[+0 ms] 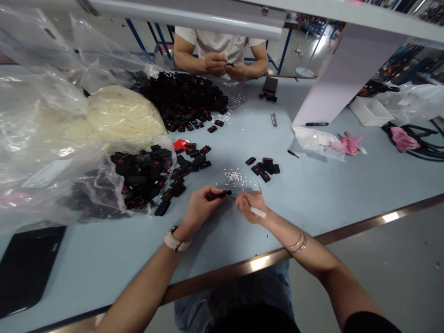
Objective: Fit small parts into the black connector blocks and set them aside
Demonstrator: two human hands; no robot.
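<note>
My left hand [205,206] is closed on a small black plastic part [227,193] above the blue-grey tabletop. In my right hand [252,206] is a thin tool with a white handle [258,212]; its dark tip points at the black part. Whether the tip touches it I cannot tell. Just beyond both hands lies a scatter of tiny white pieces [233,176]. A small group of black parts with red marks [265,168] rests to the right of them. More such black parts [145,173] spill from a clear bag on the left.
Clear plastic bags with pale yellow contents [125,115] bulk up at left. Behind them a large black heap [187,95] spreads toward a co-worker's hands [227,66]. A white upright panel [342,74], a marker [317,124] and a black tray-like object [29,268] are around the table.
</note>
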